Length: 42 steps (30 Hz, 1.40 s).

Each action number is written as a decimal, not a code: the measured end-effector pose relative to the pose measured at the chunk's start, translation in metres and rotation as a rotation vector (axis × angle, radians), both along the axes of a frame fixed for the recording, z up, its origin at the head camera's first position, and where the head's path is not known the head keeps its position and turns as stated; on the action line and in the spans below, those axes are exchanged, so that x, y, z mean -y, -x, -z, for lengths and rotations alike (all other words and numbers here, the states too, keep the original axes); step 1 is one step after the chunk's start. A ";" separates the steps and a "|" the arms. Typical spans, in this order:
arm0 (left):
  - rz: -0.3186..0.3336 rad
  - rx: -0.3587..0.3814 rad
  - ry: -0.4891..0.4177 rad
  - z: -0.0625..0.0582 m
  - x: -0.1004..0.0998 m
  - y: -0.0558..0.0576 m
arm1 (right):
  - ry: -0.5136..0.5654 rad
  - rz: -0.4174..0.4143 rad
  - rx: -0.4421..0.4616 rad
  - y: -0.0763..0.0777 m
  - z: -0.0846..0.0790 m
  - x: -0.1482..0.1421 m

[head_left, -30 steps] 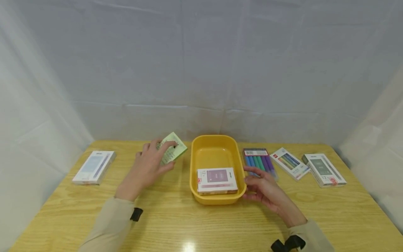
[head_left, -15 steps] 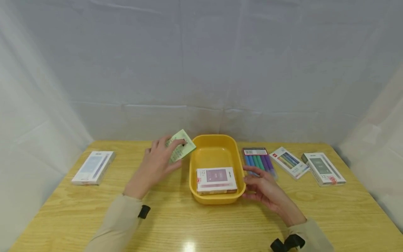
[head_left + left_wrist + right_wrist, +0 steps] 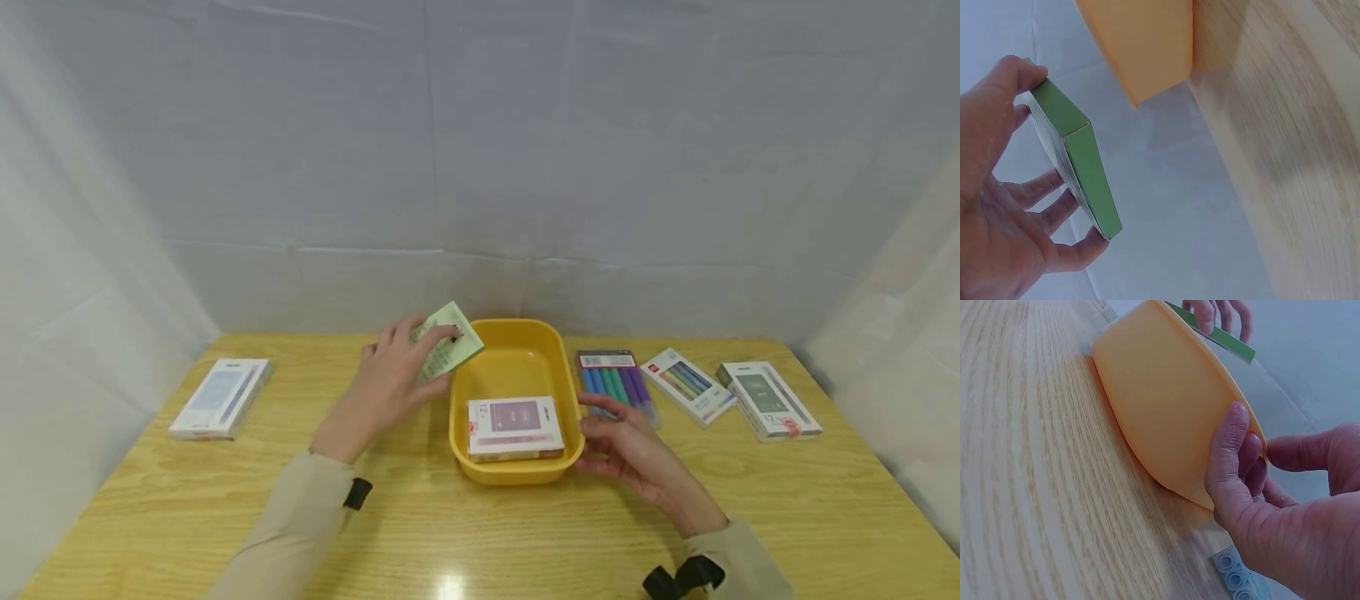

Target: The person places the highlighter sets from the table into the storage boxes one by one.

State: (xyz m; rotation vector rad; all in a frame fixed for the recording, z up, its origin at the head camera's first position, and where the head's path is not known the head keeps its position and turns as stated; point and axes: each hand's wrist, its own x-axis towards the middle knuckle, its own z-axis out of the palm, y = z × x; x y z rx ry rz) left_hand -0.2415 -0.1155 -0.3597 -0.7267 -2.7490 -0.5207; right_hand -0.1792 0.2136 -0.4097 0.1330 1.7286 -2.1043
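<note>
Raised at the left side of a yellow plastic tray [image 3: 517, 477], my left hand [image 3: 386, 379] grips a thin light-green box [image 3: 453, 354] by its edges. The box is tilted, and its corner overlaps the tray's left rim in the head view. The left wrist view shows the thumb on one edge of the green box [image 3: 1094, 175] and fingertips on another. My right hand [image 3: 637, 454] holds the tray's right side near the front, with curled fingers at the wall and rim. Inside the tray's near half lies a white box with a purple panel [image 3: 515, 419].
A white box with a blue panel [image 3: 221, 398] lies far left on the wooden table [image 3: 420, 533]. Right of the tray are a clear pack of coloured markers [image 3: 617, 379], a white pack with coloured sticks [image 3: 688, 385] and a white box with a green panel [image 3: 768, 400].
My left hand has moved right and slightly away from me with the green box, which now overlaps the tray's left rim in view. My right hand stays at the tray's side.
</note>
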 end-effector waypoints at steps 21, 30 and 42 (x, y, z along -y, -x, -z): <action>0.059 -0.029 0.021 -0.007 -0.024 0.011 | -0.020 0.009 0.018 0.001 -0.001 -0.001; 0.094 -0.042 0.045 -0.009 -0.033 0.014 | -0.009 0.007 0.014 0.000 -0.001 0.000; 0.146 -0.081 0.047 -0.004 -0.043 0.020 | -0.006 -0.004 -0.003 0.000 0.001 0.000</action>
